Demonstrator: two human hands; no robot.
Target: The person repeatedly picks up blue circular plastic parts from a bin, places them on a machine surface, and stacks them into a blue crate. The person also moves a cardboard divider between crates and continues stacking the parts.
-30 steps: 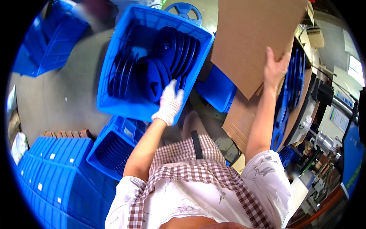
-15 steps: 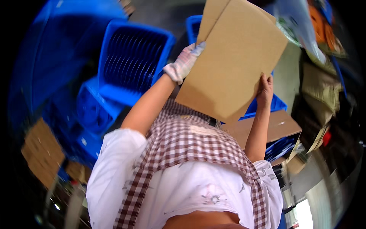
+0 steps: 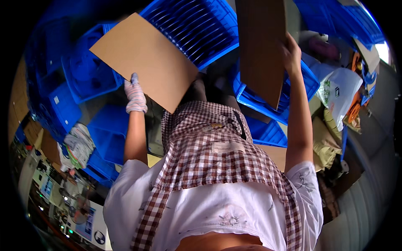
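"As we open the list with hands, what do we enter, reading the clock from the middle of our view?"

"Hands, two. One left hand (image 3: pixel 135 94), at 10 o'clock, in one striped knit glove (image 3: pixel 136 104), thumb over the lower-left edge of one tan cardboard sheet (image 3: pixel 146 62), fingers grasping it. One right hand (image 3: pixel 292 54), bare, at 2 o'clock, slightly blurred, fingers gripping the right edge of one dark cardboard sheet (image 3: pixel 261 46)."

"Where do we place the sheets?"

"Tan, one, at 11 o'clock, slanted; dark, one, at 1 o'clock, narrow to our eye. The two stand apart."

"Blue bins near them?"

"We enter two. First bin (image 3: pixel 226 50), at 12 o'clock, partly covered by the tan sheet, with one row of blue discs (image 3: pixel 180 31); we cannot count these exactly. Second bin (image 3: pixel 310 83), at 2 o'clock, behind the dark sheet, more discs within, likewise uncounted."

"Sundries?"

"White plastic bag (image 3: pixel 341 90), one, toward 3 o'clock; heaped cloth (image 3: pixel 79 142), one pile, at 9; checked apron (image 3: pixel 197 154), one, at 6, on our wearer."
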